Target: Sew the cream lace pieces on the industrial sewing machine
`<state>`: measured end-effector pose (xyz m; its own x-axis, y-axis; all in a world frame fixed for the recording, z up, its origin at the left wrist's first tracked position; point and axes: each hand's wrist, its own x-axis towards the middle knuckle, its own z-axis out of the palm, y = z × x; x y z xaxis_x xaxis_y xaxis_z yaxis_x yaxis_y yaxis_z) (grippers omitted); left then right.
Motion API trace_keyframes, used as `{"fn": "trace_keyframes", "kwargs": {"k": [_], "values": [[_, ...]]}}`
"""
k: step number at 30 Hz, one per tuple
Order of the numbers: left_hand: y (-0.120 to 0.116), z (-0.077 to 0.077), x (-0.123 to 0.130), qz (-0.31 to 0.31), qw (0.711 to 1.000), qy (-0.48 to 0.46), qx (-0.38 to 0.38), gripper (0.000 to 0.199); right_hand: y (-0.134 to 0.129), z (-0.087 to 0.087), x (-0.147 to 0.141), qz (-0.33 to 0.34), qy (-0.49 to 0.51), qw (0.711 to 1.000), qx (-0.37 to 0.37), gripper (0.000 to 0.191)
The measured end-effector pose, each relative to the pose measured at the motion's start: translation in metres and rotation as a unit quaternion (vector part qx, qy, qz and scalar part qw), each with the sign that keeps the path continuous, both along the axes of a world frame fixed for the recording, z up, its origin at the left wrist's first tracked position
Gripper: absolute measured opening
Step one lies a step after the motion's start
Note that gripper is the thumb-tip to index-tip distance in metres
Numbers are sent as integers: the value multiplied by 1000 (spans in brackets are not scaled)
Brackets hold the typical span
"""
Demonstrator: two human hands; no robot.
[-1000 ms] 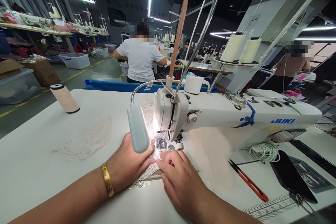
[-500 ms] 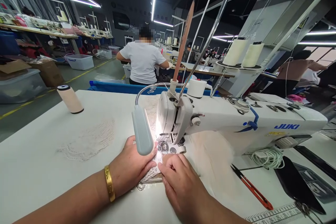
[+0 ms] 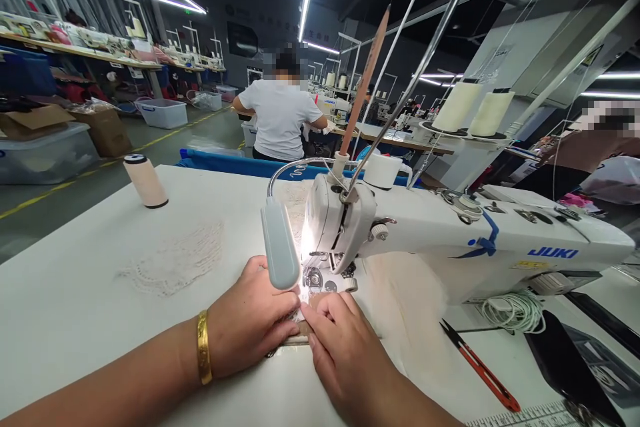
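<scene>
My left hand (image 3: 253,320), a gold bangle at its wrist, is on the table left of the needle area, its fingers closed over a strip of white lace (image 3: 294,315). My right hand (image 3: 345,343) is curled on the other side, with thumb and forefinger pinching at the lace's near edge. The fingertips of both hands almost meet in front of the presser foot of the white sewing machine (image 3: 425,220). A grey-green lamp (image 3: 281,247) lights the spot and hides part of my left fingers. Sheer beige fabric (image 3: 405,307) lies under the machine arm.
Another lace piece (image 3: 175,260) lies flat on the left of the table, with a beige thread cone (image 3: 146,180) behind it. Thread snips (image 3: 480,367), a ruler (image 3: 530,415) and a dark flat object (image 3: 570,360) lie at right. A co-worker in white (image 3: 280,117) sits ahead.
Less lace shows between my hands, and my left thumb and fingers now cover more of it. My right hand stays almost in place. The whole view has shifted slightly.
</scene>
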<state>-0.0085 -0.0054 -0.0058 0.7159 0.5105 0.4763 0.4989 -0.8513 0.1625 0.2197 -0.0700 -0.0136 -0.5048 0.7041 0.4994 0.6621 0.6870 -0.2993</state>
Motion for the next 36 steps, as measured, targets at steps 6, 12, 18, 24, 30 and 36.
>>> {"fn": "trace_keyframes", "kwargs": {"k": [6,12,18,24,30,36], "values": [[-3,17,4,-20,999,-16,-20,34,-2,2,4,3,24,999,-33,27],[4,10,-1,-17,995,-71,-65,26,-1,4,2,9,16,1000,-24,30],[-3,20,2,-35,999,-10,-32,35,-1,5,0,9,17,1000,-23,28],[-10,22,7,-32,999,-8,20,43,-1,4,0,8,20,1000,-12,34],[-7,24,7,-27,999,-13,30,37,3,2,0,-3,5,1000,-10,36],[-3,23,9,-25,997,-19,67,33,5,3,2,-14,-10,999,-30,33]]}}
